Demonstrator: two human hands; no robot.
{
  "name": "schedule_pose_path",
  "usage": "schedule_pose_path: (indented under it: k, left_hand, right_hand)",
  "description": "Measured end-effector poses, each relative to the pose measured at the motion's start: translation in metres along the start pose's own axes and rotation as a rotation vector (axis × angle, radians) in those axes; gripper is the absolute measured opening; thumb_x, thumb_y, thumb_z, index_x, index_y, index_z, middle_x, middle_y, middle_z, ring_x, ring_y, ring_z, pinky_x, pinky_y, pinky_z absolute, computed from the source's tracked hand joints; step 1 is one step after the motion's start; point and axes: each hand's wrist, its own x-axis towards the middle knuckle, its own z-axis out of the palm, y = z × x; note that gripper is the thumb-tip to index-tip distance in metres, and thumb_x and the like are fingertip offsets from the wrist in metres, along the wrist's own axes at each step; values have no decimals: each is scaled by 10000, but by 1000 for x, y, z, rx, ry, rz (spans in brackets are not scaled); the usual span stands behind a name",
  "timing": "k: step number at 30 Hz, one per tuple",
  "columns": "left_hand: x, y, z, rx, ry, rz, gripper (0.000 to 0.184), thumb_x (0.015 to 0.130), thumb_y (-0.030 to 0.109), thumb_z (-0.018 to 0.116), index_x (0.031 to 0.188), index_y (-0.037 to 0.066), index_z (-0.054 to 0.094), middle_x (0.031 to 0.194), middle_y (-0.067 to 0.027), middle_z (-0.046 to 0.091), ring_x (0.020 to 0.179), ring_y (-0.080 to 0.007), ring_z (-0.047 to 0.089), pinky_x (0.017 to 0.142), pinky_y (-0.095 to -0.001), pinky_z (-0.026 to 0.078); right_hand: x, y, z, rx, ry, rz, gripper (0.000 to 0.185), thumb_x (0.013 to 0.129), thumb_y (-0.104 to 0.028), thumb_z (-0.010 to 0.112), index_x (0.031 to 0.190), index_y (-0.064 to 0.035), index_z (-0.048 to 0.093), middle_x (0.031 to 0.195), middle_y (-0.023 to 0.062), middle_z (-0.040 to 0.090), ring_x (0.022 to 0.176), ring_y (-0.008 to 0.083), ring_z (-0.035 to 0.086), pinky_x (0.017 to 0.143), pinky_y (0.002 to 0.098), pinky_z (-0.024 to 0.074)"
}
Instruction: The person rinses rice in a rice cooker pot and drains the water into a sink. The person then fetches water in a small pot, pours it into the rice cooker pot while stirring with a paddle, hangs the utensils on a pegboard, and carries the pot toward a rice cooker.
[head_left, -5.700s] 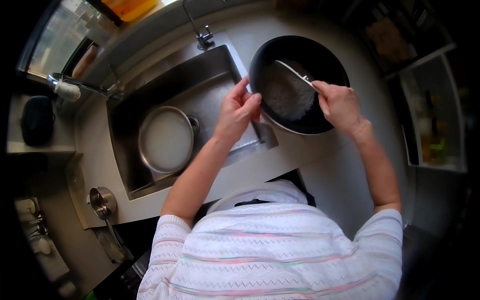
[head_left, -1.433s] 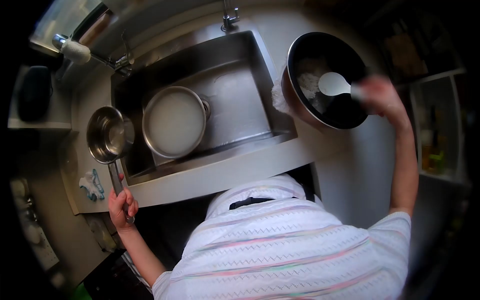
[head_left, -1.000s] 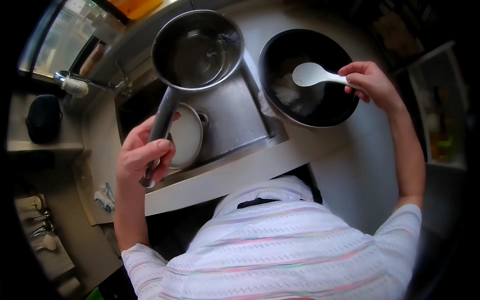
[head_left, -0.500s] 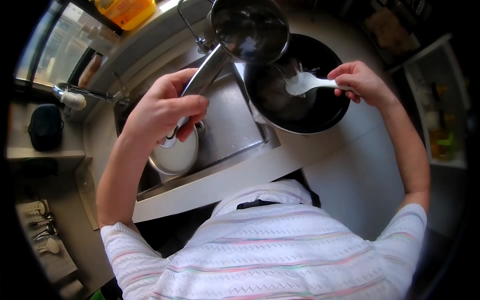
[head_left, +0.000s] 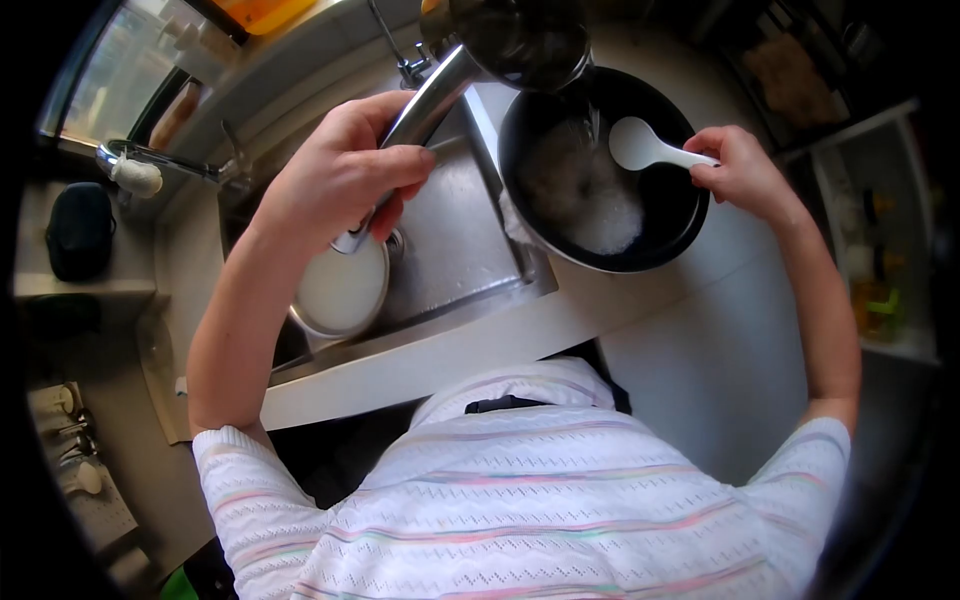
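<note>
My left hand (head_left: 355,175) is closed round the handle of a steel saucepan (head_left: 520,45), tilted over the left edge of a large black pot (head_left: 665,215). A thin stream of clear liquid falls from the saucepan into the pot. Inside the pot lies white, rice-like food (head_left: 605,215) in liquid. Between the fingers of my right hand (head_left: 735,170) is the handle of a white spoon (head_left: 635,145), its bowl above the pot. A cloth (head_left: 515,220) is partly visible at the pot's left side.
Left of the pot is a steel sink (head_left: 455,235), holding a round pan of cloudy liquid (head_left: 343,290). A small tap (head_left: 412,70) stands behind it and a larger faucet (head_left: 185,172) at its left. Farther left is a dark object (head_left: 82,230); at right, a shelf holds bottles (head_left: 877,300).
My left hand lifted the saucepan from the left of the sink to the pot, where liquid now pours out. The spoon's bowl has risen slightly away from the food.
</note>
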Motion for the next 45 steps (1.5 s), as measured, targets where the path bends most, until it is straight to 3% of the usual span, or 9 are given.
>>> schedule_pose_path:
  k: [5,14,17,20,26,34,38,39,45]
  left_hand:
    - [2,-8,-3,-41,17,7,394,813,114,642,1150,-38,507,595,-22,502,371,-49,442,309,-177,354]
    - [-9,-13,-9,-160,32,2,420,808,85,635,1182,-36,486,585,-29,509,330,-66,440,294,-182,333]
    - [-13,-15,-11,-166,32,-2,448,796,79,633,1197,-55,484,601,-33,530,350,-65,466,300,-187,365]
    - [-16,-19,-12,-166,16,-18,501,793,79,650,1234,-53,454,624,-30,528,372,-63,461,306,-189,363]
    - [-18,-21,-6,-125,-20,-29,470,810,57,598,1245,-47,451,610,-5,527,371,-47,469,330,-180,394]
    - [-18,-17,5,3,15,-21,463,809,25,564,1254,-30,447,632,-3,525,382,-46,460,332,-174,380]
    - [-17,-21,1,-101,48,19,462,809,28,586,1245,-39,449,630,-15,529,385,-52,463,326,-175,366]
    - [-17,-22,-1,-142,34,24,463,811,31,592,1245,-42,447,627,-20,529,385,-55,464,323,-175,361]
    - [-22,-22,-11,-320,23,-25,510,797,53,615,1257,-56,424,593,-56,513,366,-84,447,312,-192,337]
  right_hand:
    - [9,-10,19,-572,207,-153,149,778,-47,539,903,-35,621,806,140,641,774,328,620,714,407,497]
    - [11,-20,59,-450,-21,-668,219,700,32,625,896,-57,664,778,76,594,741,255,601,685,339,502]
    - [-8,-22,32,-481,-90,-565,198,719,-12,567,896,-32,652,760,109,621,754,243,622,682,342,511]
    - [-18,-17,27,-49,-78,-345,206,728,-28,554,911,-12,647,704,101,628,699,210,626,642,321,504]
    - [-8,-19,28,431,-299,139,217,771,-58,554,955,35,622,644,62,613,428,87,490,374,240,392]
    - [1,-7,23,592,-234,126,252,790,-78,536,993,62,591,634,56,605,370,57,436,316,201,320]
    - [13,-13,36,285,-53,-7,251,760,-70,525,970,11,635,673,70,629,492,108,544,463,244,450]
    - [17,-13,44,166,5,-73,256,754,-70,524,968,-5,646,739,113,659,642,194,629,645,298,511]
    - [11,-16,60,-142,-57,-442,280,750,-54,539,1004,-50,658,871,132,665,822,274,639,808,351,496]
